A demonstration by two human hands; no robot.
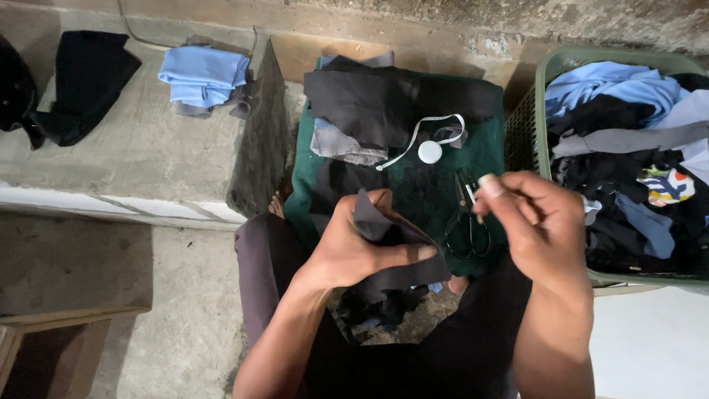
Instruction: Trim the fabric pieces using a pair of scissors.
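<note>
Dark grey cloth piece point(380, 222), black scissors point(467, 214), green mat point(487, 159), light-blue folded fabric point(203, 74).

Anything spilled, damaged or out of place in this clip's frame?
Nothing looks spilled or damaged. The left hand grips a dark fabric piece; the right hand is pinched beside it. Scissors and a white tape measure lie loose on the green cloth; the basket is heaped with clothes.

A rough, stained concrete wall point(517, 18) runs along the far side, with a wooden ledge point(221, 15) at its foot. Below it a raised cement step point(140, 148) drops to a bare grey concrete floor point(185, 295), dim and shadowed. A wooden piece of furniture point(52, 347) pokes in at the near corner.
</note>
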